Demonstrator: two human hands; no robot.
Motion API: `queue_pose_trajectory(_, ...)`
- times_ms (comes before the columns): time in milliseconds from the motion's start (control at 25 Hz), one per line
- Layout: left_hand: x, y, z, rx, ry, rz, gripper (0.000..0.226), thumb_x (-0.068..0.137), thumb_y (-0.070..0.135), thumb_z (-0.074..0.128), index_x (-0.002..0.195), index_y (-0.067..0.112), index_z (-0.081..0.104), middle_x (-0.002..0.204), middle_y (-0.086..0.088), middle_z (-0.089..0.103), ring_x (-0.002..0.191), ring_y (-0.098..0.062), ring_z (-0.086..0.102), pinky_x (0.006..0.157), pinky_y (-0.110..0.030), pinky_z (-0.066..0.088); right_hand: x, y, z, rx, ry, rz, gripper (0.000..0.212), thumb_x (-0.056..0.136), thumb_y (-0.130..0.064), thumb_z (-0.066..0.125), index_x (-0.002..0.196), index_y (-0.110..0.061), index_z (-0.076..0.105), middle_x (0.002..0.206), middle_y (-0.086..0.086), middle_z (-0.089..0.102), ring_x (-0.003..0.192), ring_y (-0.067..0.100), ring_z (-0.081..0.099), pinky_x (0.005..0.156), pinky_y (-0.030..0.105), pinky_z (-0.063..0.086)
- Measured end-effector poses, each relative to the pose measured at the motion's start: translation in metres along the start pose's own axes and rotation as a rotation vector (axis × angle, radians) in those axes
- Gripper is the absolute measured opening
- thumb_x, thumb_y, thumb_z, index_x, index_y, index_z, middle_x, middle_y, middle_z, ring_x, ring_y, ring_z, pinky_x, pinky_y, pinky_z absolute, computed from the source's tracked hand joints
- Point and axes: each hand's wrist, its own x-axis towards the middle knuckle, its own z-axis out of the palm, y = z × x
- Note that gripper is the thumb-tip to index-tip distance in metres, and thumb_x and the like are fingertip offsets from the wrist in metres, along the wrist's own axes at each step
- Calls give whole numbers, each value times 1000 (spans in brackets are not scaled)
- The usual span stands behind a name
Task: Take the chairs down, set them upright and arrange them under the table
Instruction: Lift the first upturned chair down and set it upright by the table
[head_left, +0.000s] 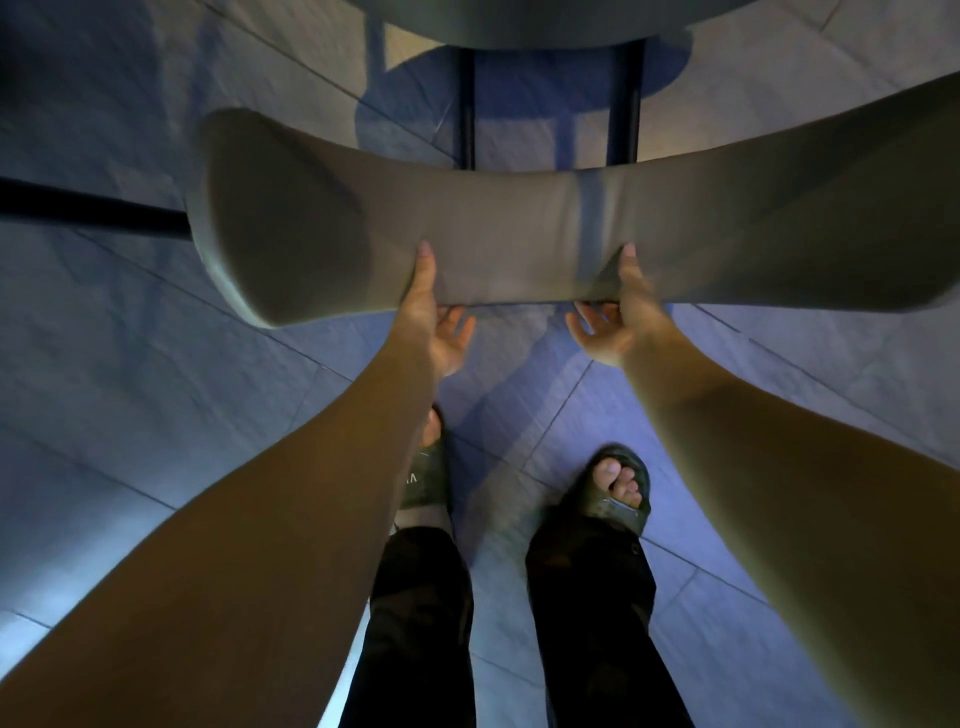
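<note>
The curved backrest of a chair is held from its near edge by both hands. The left hand has its thumb laid on the top surface and its fingers curled below, so its grip is closed on the backrest; the right hand does the same just beside it, toward 3 o'clock. The two holds are placed close to the middle, probably so that the chair stays balanced and does not swing. The chair appears upright already, because its dark legs run down toward the tiled floor at 12 o'clock. A rounded grey edge, judged to be the tabletop, is seen at the very top (only a small part is visible). The chair is therefore just in front of the table, and pushing it under is judged to be the step in hand.
</note>
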Motion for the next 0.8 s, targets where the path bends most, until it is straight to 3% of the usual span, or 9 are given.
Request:
queue_pose_trajectory(160, -29, -1, -7, 56, 40, 23, 71, 79, 60, 65, 138, 23, 51, 132, 3, 62, 124, -13, 56, 98, -29, 39, -24, 0, -13, -3, -11, 18, 67, 79, -59, 70, 133, -23, 57, 120, -1, 66, 109, 16, 63, 65, 34, 52)
queue_pose_trajectory(320, -74, -4, -21, 84, 57, 14, 75, 77, 64, 64, 140, 26, 48, 134, 4, 60, 114, -13, 58, 95, -28, 38, -68, 10, -30, 9, -9, 64, 63, 79, -55, 72, 131, -21, 58, 118, 4, 69, 93, 18, 66, 61, 34, 50)
queue_pose_trajectory(480, -125, 6, -33, 135, 120, -39, 83, 68, 73, 66, 133, 24, 54, 125, 7, 63, 111, -11, 56, 86, -32, 39, -121, 17, -40, 17, 10, 81, 68, 76, -54, 75, 131, -19, 56, 119, 7, 69, 92, 21, 66, 58, 35, 51)
queue_pose_trajectory(560, -149, 13, -34, 167, 145, -50, 75, 72, 72, 63, 127, 23, 53, 116, 5, 62, 107, -13, 53, 80, -33, 41, -145, 18, -41, 28, 17, 81, 71, 75, -53, 77, 133, -19, 53, 119, 9, 68, 91, 23, 66, 56, 35, 52)
queue_pose_trajectory(680, -184, 25, -31, 164, 153, 6, 71, 80, 65, 60, 135, 23, 47, 123, -2, 58, 110, -18, 51, 98, -34, 41, -185, 13, -41, 38, 6, 56, 70, 77, -49, 77, 134, -19, 49, 122, 11, 66, 87, 24, 66, 58, 37, 52)
queue_pose_trajectory(800, -224, 41, -29, 150, 144, 50, 78, 80, 62, 63, 143, 22, 42, 138, -3, 55, 120, -19, 53, 112, -37, 34, -229, 4, -40, 31, -26, 29, 70, 80, -49, 75, 136, -18, 47, 127, 13, 64, 92, 26, 65, 71, 39, 54)
